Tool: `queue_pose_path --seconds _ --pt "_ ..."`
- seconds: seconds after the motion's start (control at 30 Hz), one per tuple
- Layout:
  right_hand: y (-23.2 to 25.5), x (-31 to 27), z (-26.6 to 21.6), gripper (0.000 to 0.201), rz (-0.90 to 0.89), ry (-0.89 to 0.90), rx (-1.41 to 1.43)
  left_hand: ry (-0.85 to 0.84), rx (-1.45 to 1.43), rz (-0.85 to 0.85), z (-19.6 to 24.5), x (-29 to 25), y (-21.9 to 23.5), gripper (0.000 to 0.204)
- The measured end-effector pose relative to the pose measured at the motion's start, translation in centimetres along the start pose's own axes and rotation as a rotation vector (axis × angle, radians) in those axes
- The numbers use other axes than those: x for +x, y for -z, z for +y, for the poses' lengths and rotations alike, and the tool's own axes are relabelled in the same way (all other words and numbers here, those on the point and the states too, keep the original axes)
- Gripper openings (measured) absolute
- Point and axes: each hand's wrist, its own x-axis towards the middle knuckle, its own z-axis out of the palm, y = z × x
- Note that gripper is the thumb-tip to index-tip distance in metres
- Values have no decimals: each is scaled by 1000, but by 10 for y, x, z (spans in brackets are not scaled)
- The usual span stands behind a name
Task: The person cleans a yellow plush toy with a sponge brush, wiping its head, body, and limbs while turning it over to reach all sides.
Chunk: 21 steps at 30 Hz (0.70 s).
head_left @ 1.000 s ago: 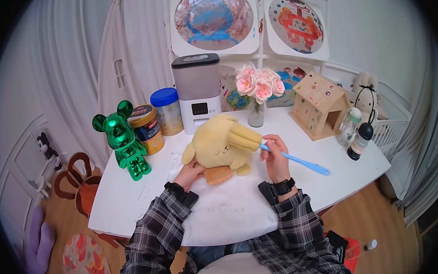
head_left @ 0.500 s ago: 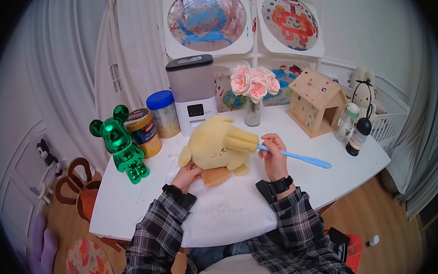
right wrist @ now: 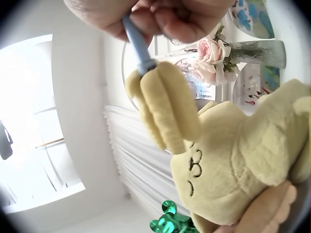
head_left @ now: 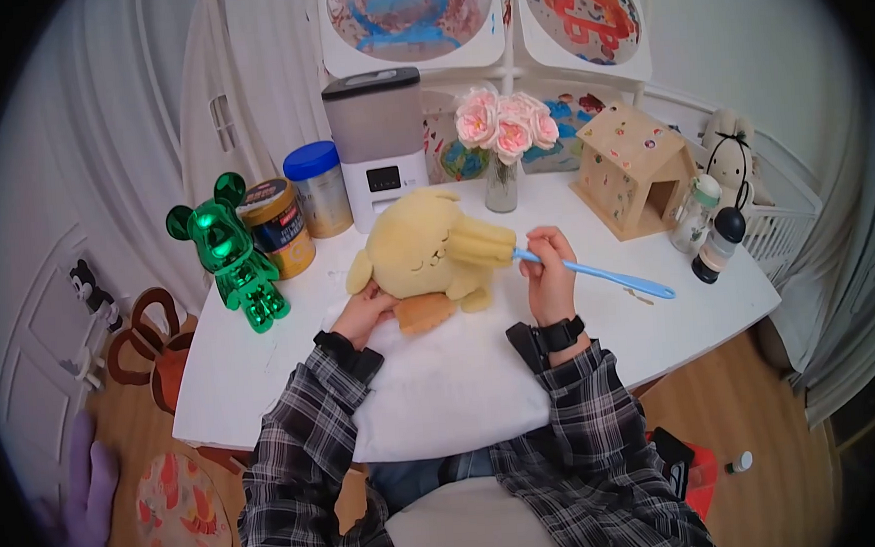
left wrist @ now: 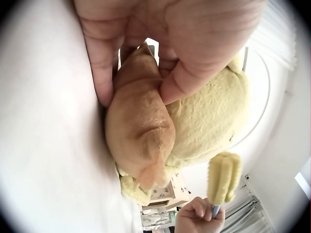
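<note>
A pale yellow plush toy (head_left: pixel 396 246) with a stitched sleepy face leans on a white cushion-like cloth (head_left: pixel 445 403) at the table's front. My left hand (head_left: pixel 365 316) pinches a brown plush piece (left wrist: pixel 141 119) at the toy's base between thumb and fingers. In my right hand (head_left: pixel 552 276) is the blue handle (head_left: pixel 608 271) of a sponge bottle brush, gripped close below its head. The brush's yellow ribbed sponge head (right wrist: pixel 165 104) overlaps the side of the toy's face in the head view; the left wrist view shows a gap between them.
Behind the toy stand a food dispenser (head_left: pixel 379 142), two tins (head_left: pixel 322 190) and a shiny green bear figure (head_left: pixel 231 251). A vase of pink roses (head_left: pixel 502 184), a wooden house (head_left: pixel 636 166) and two bottles (head_left: pixel 718 246) stand at the back right of the white table (head_left: pixel 254 385).
The brush has shifted slightly right and away from the toy's face, its handle end swinging outward. My left hand keeps its hold. The head view has tilted down a little.
</note>
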Motion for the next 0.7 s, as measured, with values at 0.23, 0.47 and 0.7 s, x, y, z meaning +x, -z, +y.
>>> queue_pose_path --seconds 0.23,0.47,0.7 --pt "-26 -9 1 18 -212 -207 -261 -18 -6 -16 7 -2 -3 53" --pt "16 8 9 12 99 -15 -184 -29 -4 -33 3 1 0 53" --pt "-28 -7 0 17 -167 -53 -159 -38 12 -1 6 1 -4 57"
